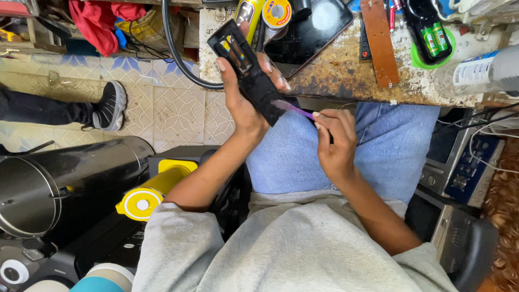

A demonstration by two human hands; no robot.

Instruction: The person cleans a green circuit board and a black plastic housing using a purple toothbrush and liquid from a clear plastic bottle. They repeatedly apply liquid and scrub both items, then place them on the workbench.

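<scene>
**Purple tool meets black casing at a cluttered repair bench**

A seated person in blue jeans works over their lap at the edge of a worn, rust-stained workbench (346, 75). The left hand (240, 100) grasps a long black device casing (248, 67), its open side facing up with coloured parts visible inside, thumb along one edge and fingers wrapped round the other. The right hand (335, 143) pinches a slim purple pry tool (292, 107), whose tip touches the casing's lower end.

On the bench lie a dark phone (308, 27), a roll of solder (277, 13), a brown strap (378, 40) and a battery holder with two green cells (432, 32). A yellow and black cylinder (154, 189) and a steel drum (65, 184) stand on the floor to the left, where another person's shoe (111, 105) rests on the tiles.

The work is held in mid-air, unsupported. A slip of the thin tool looks likely to jab the left palm or scratch the interior, and too much leverage could snap a plastic clip. A loosened grip would probably drop the casing onto the tiled floor.
</scene>
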